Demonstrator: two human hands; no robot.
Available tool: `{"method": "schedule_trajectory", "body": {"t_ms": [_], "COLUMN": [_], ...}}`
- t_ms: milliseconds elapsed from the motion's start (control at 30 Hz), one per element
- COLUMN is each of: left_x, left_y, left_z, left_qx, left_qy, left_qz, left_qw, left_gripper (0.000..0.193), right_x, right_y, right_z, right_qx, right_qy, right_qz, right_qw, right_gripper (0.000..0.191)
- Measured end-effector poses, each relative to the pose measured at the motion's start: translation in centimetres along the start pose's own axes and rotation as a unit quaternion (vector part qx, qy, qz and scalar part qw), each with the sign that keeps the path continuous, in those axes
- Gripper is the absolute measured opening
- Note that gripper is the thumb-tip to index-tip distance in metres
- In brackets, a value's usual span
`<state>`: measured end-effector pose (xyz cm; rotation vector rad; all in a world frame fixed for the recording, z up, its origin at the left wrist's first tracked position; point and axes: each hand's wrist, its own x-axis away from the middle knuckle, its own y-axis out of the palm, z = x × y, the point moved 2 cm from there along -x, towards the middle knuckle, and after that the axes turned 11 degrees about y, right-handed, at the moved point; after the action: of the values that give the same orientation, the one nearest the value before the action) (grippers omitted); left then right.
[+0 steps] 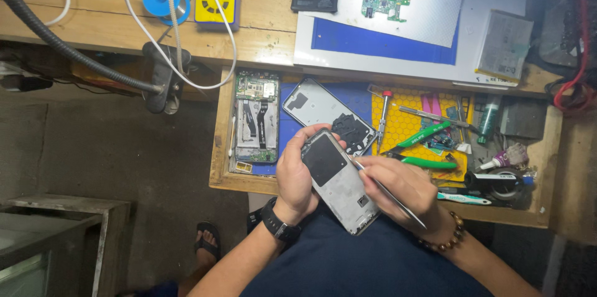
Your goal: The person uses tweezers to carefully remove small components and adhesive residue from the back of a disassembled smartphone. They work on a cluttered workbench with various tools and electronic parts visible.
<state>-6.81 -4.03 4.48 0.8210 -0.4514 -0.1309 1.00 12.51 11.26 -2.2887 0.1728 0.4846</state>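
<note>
Resting above the lap, just in front of the front edge of the open drawer, a phone frame is held tilted, with its dark square patch facing up. The left hand is closed around the left side of this phone frame, the thumb lying over its upper edge. A black watch is worn on the left wrist. The right hand is clenched around thin metal tweezers, and the tip of the tweezers is touching the right edge of the phone frame near its upper part. A bead bracelet is seen on the right wrist.

Inside the drawer, an opened phone with its boards exposed is lying near the left edge. Beside it, a white back cover is placed on a blue mat. More to the right, a screwdriver with a red cap and green-handled cutters are lying on a yellow mat.

On the counter behind the drawer, a small green circuit board is set on a white sheet, and a yellow fan is standing towards the left back corner.
</note>
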Motion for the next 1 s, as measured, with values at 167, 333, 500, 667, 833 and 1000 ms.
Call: {"method": "schedule_trajectory", "body": {"t_ms": [167, 333, 500, 667, 833, 1000], "left_x": [-0.1, 0.0, -0.2, -0.3, -0.3, -0.2], "left_y": [-0.1, 0.2, 0.1, 0.1, 0.2, 0.0], "left_z": [-0.1, -0.3, -0.1, -0.4, -0.4, 0.0], "left_qx": [0.000, -0.007, -0.005, -0.006, -0.030, -0.014], "left_qy": [-0.010, -0.002, -0.008, -0.015, -0.006, -0.007], "left_qz": [0.007, -0.011, 0.003, -0.006, -0.013, 0.000], "left_qw": [1.000, 1.000, 1.000, 1.000, 0.999, 1.000], "left_gripper": [0.046, 0.045, 0.046, 0.045, 0.046, 0.044], "right_x": [-0.2, -1.9, -1.3, -1.6, -4.1, -4.6], "right_y": [-0.3, 0.5, -0.3, -0.5, 0.5, 0.3], "right_z": [-0.1, 0.1, -0.5, -0.2, 0.0, -0.5], "right_qx": [-0.014, 0.008, 0.002, -0.029, -0.033, -0.038], "right_qy": [-0.003, -0.015, 0.016, -0.012, -0.025, -0.041], "right_qz": [0.003, 0.014, 0.007, 0.005, 0.012, 0.029], "right_qw": [1.000, 1.000, 1.000, 1.000, 0.999, 0.998], "right_gripper": [0.023, 0.021, 0.021, 0.019, 0.017, 0.017]}}
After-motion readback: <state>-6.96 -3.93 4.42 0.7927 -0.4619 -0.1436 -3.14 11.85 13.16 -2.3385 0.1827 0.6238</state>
